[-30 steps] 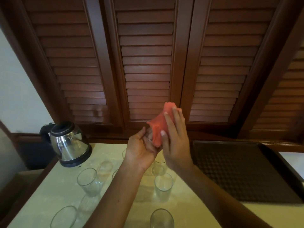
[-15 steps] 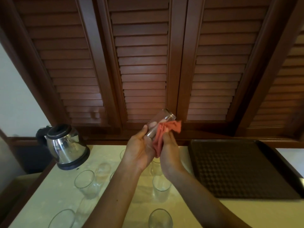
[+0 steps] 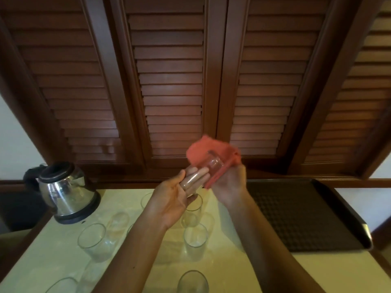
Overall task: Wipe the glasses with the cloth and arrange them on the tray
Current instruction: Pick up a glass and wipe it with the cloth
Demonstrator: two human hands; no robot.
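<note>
You are holding a clear cylindrical drinking glass (image 3: 202, 173) tilted in mid-air at centre frame, its far end pointing up and right toward the brown louvred wooden doors (image 3: 173, 81). Your left hand (image 3: 175, 197) is cradling the near end of the glass, fingers curled round it and showing through the wall, thumb lying along the near side. Your right hand (image 3: 229, 182) is gripping a crumpled salmon-red cloth (image 3: 211, 150), fingers closed on the fabric; the cloth is draping behind and over the far end of the glass, touching it. Below your hands, a pale cream countertop (image 3: 317, 271) is carrying several more clear glasses: one upright at lower left (image 3: 93, 240), one below centre (image 3: 195, 237), one at the bottom edge (image 3: 192, 282), one partly cut off at the bottom left corner (image 3: 61, 286), and others half hidden behind your left forearm. At right of frame, a dark rectangular tray with a dimpled surface (image 3: 306, 216) is lying flat on the counter, well apart from the held glass. At left, a stainless steel electric kettle with a black base (image 3: 65, 193) is standing near the wall.
</note>
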